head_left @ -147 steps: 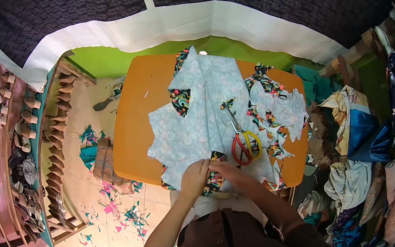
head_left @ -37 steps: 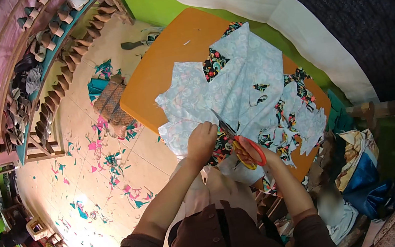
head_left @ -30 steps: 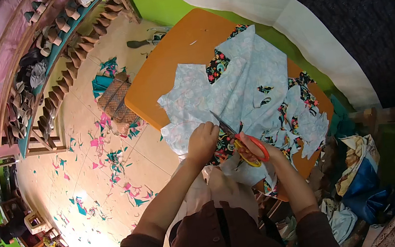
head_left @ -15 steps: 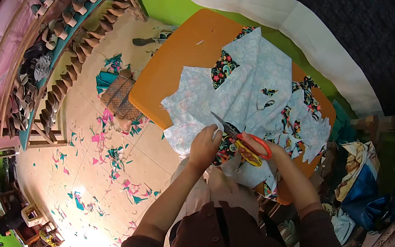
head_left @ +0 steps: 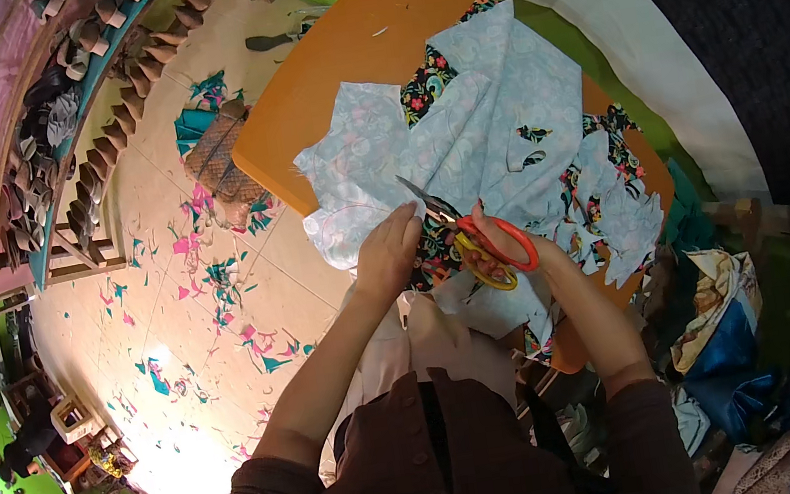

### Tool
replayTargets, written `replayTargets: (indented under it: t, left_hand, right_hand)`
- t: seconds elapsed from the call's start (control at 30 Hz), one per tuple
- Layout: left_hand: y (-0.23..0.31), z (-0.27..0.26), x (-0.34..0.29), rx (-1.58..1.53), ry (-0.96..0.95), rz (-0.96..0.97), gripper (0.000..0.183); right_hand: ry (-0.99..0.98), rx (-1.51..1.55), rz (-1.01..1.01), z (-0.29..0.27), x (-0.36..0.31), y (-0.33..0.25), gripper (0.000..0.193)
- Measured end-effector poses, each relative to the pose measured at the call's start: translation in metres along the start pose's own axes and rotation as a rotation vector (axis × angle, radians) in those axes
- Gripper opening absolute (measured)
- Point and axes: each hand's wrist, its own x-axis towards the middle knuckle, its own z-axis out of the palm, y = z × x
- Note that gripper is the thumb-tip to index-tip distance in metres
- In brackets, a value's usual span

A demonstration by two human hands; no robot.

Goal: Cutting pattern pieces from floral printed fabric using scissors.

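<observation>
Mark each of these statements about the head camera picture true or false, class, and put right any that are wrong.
1. The right hand holds the scissors. True.
2. Both handles of the scissors are green. False: one is red and the other yellow.
3. Floral-print fabric lies on the table, with much of its pale side showing. True.
4. The table has a blue top. False: its top is orange.
5. Pink and teal scraps are scattered on the tiled floor. True.
6. The left hand is tucked in a pocket. False: it is at the edge of the fabric nearest the person.
</observation>
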Motion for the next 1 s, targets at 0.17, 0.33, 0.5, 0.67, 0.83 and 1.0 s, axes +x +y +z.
replayTargets:
  t: [0.17, 0.33, 0.5, 0.67, 0.83, 1.0]
  left_hand:
    - [0.002, 0.000, -0.002, 0.001, -0.015, -0.036, 0.034]
    - [0.004, -0.001, -0.003, -0.001, -0.003, -0.036, 0.033]
    - [0.005, 0.000, -0.008, 0.011, -0.020, -0.043, 0.023]
    - [0.006, 0.000, -0.008, 0.008, -0.036, -0.050, 0.022]
    - [0.004, -0.002, -0.015, 0.049, -0.069, -0.072, 0.020]
    - [0.006, -0.003, -0.019, 0.046, -0.081, -0.001, 0.019]
  right_hand:
    - [0.050, 0.012, 0.055, 0.003, -0.001, 0.001, 0.069]
    - [-0.014, -0.012, -0.034, 0.001, -0.001, 0.011, 0.075]
    - [-0.019, -0.033, -0.075, 0.002, 0.001, 0.016, 0.080]
    - [-0.058, -0.061, -0.056, -0.007, 0.003, 0.021, 0.076]
    - [0.015, -0.034, -0.037, 0.004, -0.005, 0.007, 0.070]
    - [-0.006, -0.044, 0.006, 0.000, -0.001, 0.010, 0.071]
